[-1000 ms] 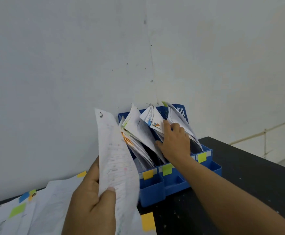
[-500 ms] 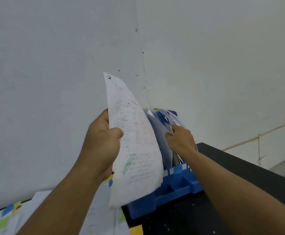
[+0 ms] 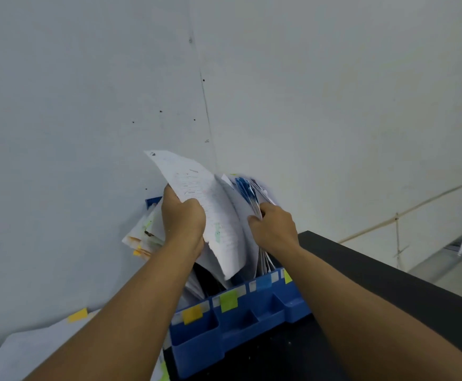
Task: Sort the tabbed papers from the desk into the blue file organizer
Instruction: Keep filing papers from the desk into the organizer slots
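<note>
At centre frame a sheet of paper [image 3: 210,215] is gripped by the left hand [image 3: 183,218], its long axis upright above the blue file organizer [image 3: 232,323]. Right of it, filed papers [image 3: 252,193] are apparently pinched aside by the right hand [image 3: 275,229].

Held sheet [image 3: 210,215]: white, handwritten, with a green mark near its lower part; stood upright and curved, its lower edge down among the filed papers.
Blue file organizer [image 3: 224,334]: plastic, on the black desk against the wall; yellow and green tabs on its front rim.
Filed papers [image 3: 252,199]: upright, fanned apart, blue-tabbed.
Desk papers [image 3: 32,350]: white, lying flat at left, one yellow tab.
</note>
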